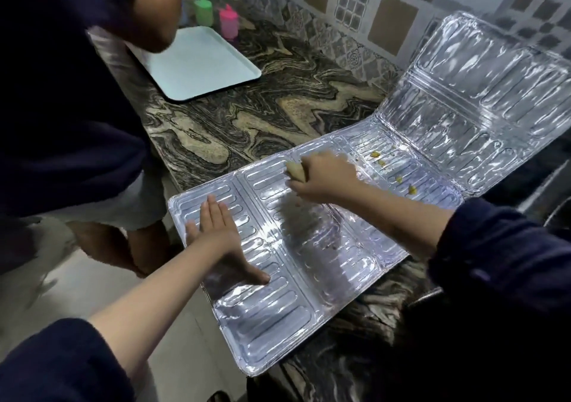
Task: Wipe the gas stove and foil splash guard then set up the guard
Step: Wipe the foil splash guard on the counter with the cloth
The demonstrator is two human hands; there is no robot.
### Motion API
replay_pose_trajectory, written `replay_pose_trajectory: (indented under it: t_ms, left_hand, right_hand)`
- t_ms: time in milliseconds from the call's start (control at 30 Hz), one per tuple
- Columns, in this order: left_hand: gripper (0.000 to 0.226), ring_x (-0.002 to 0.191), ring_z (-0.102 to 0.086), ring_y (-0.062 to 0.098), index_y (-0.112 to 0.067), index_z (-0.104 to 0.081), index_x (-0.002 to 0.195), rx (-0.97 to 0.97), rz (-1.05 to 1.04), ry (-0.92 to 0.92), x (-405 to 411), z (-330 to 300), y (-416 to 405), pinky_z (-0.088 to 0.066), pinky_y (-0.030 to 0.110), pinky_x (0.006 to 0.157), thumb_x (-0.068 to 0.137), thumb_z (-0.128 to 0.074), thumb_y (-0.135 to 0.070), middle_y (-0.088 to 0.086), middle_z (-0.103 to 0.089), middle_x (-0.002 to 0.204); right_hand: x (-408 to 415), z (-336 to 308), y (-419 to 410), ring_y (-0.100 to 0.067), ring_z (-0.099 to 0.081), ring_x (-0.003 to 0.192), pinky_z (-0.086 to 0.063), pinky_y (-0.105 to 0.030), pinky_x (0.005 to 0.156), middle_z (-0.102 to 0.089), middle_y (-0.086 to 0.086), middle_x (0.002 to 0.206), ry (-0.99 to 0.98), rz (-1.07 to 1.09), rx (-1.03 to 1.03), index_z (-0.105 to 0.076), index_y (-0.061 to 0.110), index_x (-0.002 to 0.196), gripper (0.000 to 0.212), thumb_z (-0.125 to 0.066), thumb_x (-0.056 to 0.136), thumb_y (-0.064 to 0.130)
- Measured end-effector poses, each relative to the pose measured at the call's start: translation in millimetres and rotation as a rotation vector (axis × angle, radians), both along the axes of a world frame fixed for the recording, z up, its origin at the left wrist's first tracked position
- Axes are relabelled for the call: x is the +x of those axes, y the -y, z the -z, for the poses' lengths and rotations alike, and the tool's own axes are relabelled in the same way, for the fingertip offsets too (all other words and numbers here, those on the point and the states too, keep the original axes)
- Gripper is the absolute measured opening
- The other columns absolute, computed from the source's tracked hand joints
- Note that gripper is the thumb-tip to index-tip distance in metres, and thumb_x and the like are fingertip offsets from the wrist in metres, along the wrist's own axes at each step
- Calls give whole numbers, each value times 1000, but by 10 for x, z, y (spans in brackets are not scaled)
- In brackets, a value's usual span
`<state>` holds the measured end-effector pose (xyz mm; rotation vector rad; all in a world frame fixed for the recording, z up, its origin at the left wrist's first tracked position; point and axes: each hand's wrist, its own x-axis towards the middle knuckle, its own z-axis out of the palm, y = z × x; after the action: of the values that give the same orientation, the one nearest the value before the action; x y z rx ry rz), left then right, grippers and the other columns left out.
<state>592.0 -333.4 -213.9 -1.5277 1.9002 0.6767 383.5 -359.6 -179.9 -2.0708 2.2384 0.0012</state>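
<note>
Foil splash guard (324, 247) lies mostly flat across mid-frame on the marble counter (247, 117), far panel propped up at upper right. Left hand (216, 228) presses it down with straight fingers, while right hand (321, 179) grips what looks like a yellowish sponge (296, 170) near some yellow spots (398, 179).

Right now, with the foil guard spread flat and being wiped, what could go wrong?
1. The guard overhangs the counter edge near the left hand; hard pressing there might bend or tip it.
2. The right hand gripping the cloth could smear the yellow bits or sweep them onto the counter.
3. The thin foil may crease at its folds.
</note>
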Motion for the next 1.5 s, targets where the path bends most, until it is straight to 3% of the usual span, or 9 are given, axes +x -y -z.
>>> replay_pose_trajectory:
  t_ms: [133, 233, 300, 367, 533, 700, 900, 1033, 1500]
  left_hand:
    - [175, 128, 46, 37, 2, 40, 135, 12, -24, 1, 24, 24, 28, 17, 57, 111, 32, -73, -84, 20, 54, 134]
    - [175, 123, 50, 37, -2, 44, 132, 12, -47, 1, 14, 43, 35, 23, 56, 106, 32, -77, -81, 20, 57, 131]
    - [174, 118, 54, 37, -4, 45, 130, 17, -32, -25, 17, 53, 69, 25, 56, 104, 32, -78, -79, 20, 60, 127]
    - [173, 117, 55, 35, -5, 43, 133, 25, 13, -87, 2, 69, 117, 26, 59, 103, 35, -78, -79, 18, 60, 126]
    - [165, 126, 50, 29, -4, 31, 143, -132, -19, -238, -149, 211, 159, 26, 61, 99, 36, -54, -97, 11, 51, 138]
    - [170, 131, 45, 30, -5, 31, 144, -243, -15, -244, -196, 344, 153, 20, 65, 104, 27, -49, -100, 11, 50, 140]
    - [172, 132, 44, 30, -5, 31, 144, -265, -30, -243, -207, 381, 165, 20, 63, 104, 25, -47, -101, 12, 48, 143]
    - [171, 133, 43, 31, -5, 31, 144, -272, -29, -247, -199, 382, 153, 17, 64, 106, 26, -49, -100, 13, 48, 143]
    - [175, 138, 37, 29, -3, 26, 146, -317, -36, -281, -174, 398, 141, 12, 63, 109, 20, -44, -103, 13, 41, 149]
  right_hand:
    - [350, 325, 444, -44, -43, 123, -44, -49, 96, -39, -25, 139, 61, -30, -3, -42, 22, 132, 71, -50, 78, 66]
    - [523, 519, 573, -54, -5, 140, -15, -65, 110, 15, -23, 157, -90, -71, 177, -3, 21, 153, 93, -28, 83, 77]
    - [555, 658, 582, -50, 18, 140, 2, -67, 111, 31, -17, 153, -98, -82, 222, 12, 17, 152, 93, -12, 85, 77]
    - [548, 714, 601, -45, 23, 140, 8, -66, 111, 28, -16, 154, -54, -77, 182, 10, 16, 152, 84, -5, 89, 70]
    - [496, 645, 705, -43, 4, 145, 4, -63, 111, 4, -17, 160, -46, -103, 139, -14, 21, 153, 74, -18, 92, 63]
    - [472, 828, 598, -34, 16, 146, 11, -60, 111, 11, -18, 159, 4, -140, 4, 4, 17, 154, 74, -15, 95, 58]
    - [422, 863, 561, -23, 7, 149, 13, -50, 115, 2, -11, 161, 126, -154, -61, -15, 14, 153, 73, -3, 93, 52]
    - [438, 860, 519, -19, 6, 149, 12, -45, 116, 3, -5, 162, 170, -113, -55, -13, 18, 154, 57, -13, 101, 42]
    - [305, 841, -133, -17, 9, 148, 3, -47, 117, 7, -2, 162, 173, -27, 11, -11, 22, 154, 59, -20, 100, 45]
